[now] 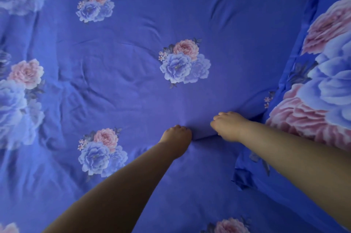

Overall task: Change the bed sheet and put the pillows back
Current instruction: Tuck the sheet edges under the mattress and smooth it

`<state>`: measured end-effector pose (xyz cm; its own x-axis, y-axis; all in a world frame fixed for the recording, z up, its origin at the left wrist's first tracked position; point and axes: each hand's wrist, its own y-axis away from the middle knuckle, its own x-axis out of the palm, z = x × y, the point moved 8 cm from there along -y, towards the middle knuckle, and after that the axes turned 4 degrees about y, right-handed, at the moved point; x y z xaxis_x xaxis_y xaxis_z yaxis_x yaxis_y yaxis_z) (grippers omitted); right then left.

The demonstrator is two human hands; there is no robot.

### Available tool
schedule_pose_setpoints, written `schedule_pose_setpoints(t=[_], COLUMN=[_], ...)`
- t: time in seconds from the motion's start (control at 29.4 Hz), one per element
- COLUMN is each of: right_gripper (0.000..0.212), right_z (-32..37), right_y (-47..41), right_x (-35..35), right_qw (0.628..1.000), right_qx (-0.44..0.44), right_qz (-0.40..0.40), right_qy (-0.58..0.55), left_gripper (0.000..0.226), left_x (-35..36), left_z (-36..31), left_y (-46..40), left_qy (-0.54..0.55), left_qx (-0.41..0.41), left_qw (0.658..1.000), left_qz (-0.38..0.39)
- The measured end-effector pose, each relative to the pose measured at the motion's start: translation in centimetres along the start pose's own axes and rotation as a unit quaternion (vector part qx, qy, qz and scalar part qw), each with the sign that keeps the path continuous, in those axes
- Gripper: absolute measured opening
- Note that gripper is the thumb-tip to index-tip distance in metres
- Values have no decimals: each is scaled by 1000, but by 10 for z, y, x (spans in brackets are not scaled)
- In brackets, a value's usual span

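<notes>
Right across the bed lies the bed sheet (133, 65), deep blue and printed with bunches of pink and pale blue peonies, rumpled into soft creases on the left and smoother towards the middle. Both arms reach out over it: the left hand (177, 135) and the right hand (227, 123) sit close together, fingers curled tight and bunching a fold of the sheet between them. Just beside the right forearm, a pillow (322, 80) in matching floral cloth rests along the sheet's right edge.
</notes>
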<state>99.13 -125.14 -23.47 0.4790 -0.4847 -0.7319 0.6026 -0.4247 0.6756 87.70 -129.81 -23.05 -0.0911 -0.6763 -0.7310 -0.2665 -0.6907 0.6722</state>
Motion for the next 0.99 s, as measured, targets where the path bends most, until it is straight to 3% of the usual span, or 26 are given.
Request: schedule_pose_setpoints(t=[0.14,0.27,0.34,0.44,0.61,0.78,0.88,0.92,0.99], right_gripper=[20,69,60,24,9,16,11,26,36], right_z=[-4,-30,-44,-57,-62,-63,-56,-54,-53], right_y=[7,33,43,48,48,49,52,56,62], right_x=[9,20,24,20,30,39,37,38,37], right_qw=[998,978,963,953,972,983,978,974,965], right_qx=[25,190,252,282,221,173,199,221,258], right_qz=[-3,-75,-83,-105,-74,26,5,-2,-26], right_qy=[-55,-32,-42,-32,-41,-61,-64,-57,-29], left_gripper=[26,50,44,24,22,25,52,56,46], left_x=[2,11,16,17,22,24,38,45,57], left_z=[5,13,21,20,24,31,55,68,90], left_y=[-2,9,9,5,8,21,45,54,67], left_qy=[43,66,75,72,139,219,152,133,119], left_qx=[-5,-47,-78,-73,-64,-59,-141,-172,-203], left_qw=[999,996,993,992,988,972,974,971,967], left_qz=[14,-43,-54,-67,-31,-64,-95,-98,-102])
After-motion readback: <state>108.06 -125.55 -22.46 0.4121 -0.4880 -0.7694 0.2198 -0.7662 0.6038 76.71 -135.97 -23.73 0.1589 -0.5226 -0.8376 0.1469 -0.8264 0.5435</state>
